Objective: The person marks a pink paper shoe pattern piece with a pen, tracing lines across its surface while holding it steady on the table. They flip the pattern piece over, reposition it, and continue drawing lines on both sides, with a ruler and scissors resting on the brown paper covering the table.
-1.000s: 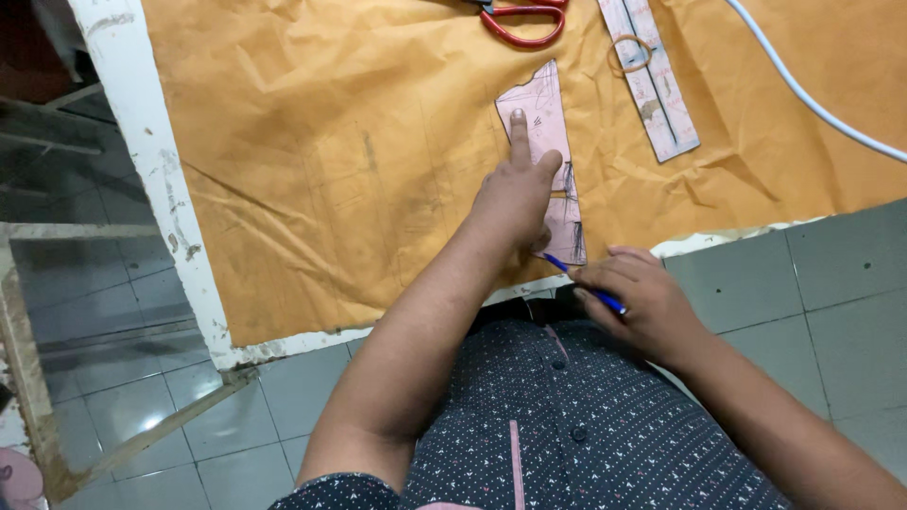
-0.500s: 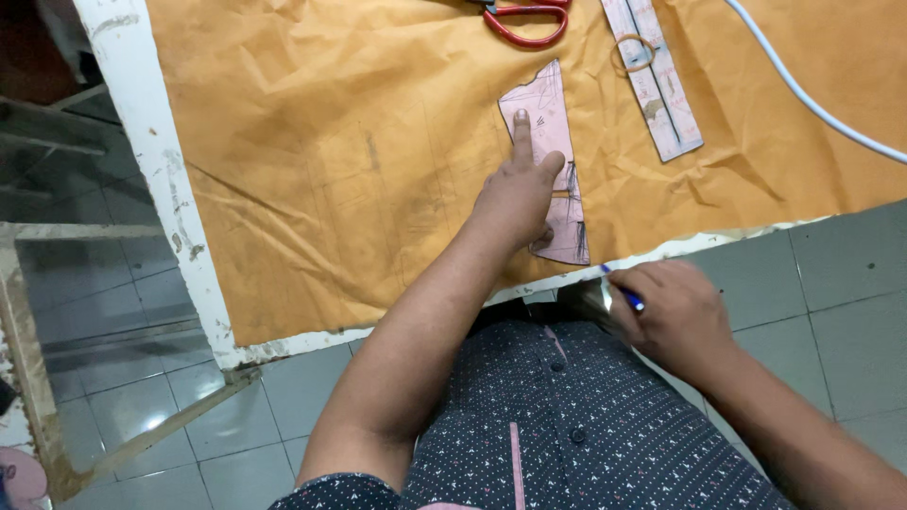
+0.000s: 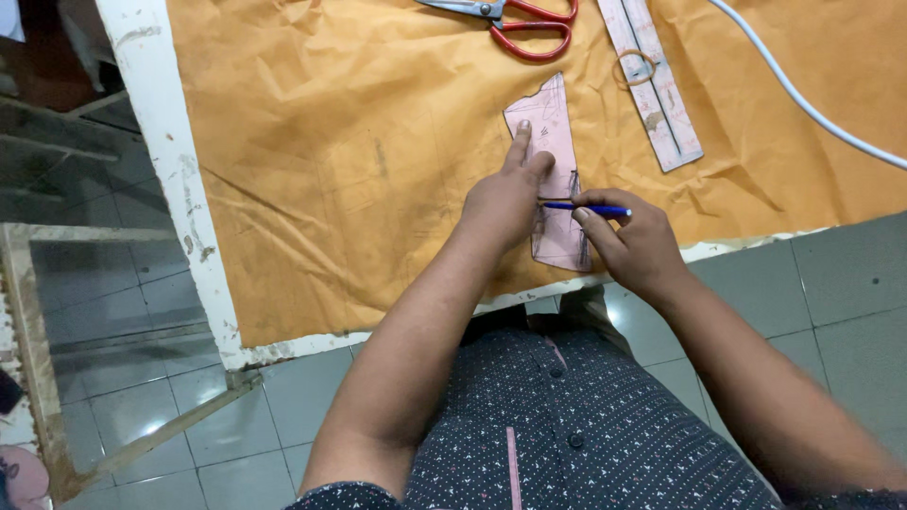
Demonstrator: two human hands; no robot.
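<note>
A pale pink paper pattern piece [image 3: 553,132] lies on crumpled brown paper [image 3: 378,161] that covers a white table [image 3: 156,142]. My left hand [image 3: 501,203] presses flat on the pattern, index finger stretched along it. My right hand [image 3: 633,241] grips a blue pen [image 3: 586,207], held level with its tip at the pattern's right side, close to my left fingers. The lower part of the pattern is partly hidden by both hands.
Red-handled scissors [image 3: 524,21] lie at the top of the brown paper. A clear ruler [image 3: 657,90] with a rubber band [image 3: 635,66] on it lies to the right. A white cable [image 3: 803,99] crosses the top right. Grey floor tiles [image 3: 831,302] surround the table.
My right hand, which had drawn back off the table edge with the pen, has moved up onto the pattern. The pen now lies level beside my left fingers. My left hand stayed put.
</note>
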